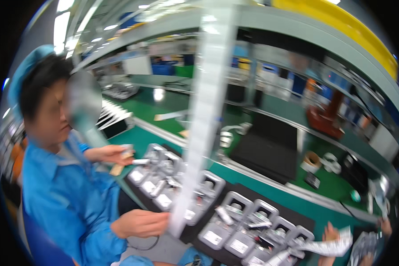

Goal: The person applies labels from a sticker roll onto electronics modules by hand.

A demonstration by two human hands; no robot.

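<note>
At the lower right, my left hand (330,232) comes up from the lower edge with its fingers bent at a white printed strip (345,241). The strip trails left over grey, rounded device housings (239,246), which carry white labels and loose small parts. Close to the right rim is my right hand (386,226), blurred and partly cut off. Its fingers cannot be made out. Beside it is a shiny, clear-looking item (380,190). More grey housings (363,248) stand below, between my hands and the rim.
A co-worker (62,190) in blue sits at the left, one hand (142,223) by a pale upright band (204,111), the other holding a small part. Black mats (306,217) lie under the housings. Farther back are a black panel (268,146) and a tape roll (311,160).
</note>
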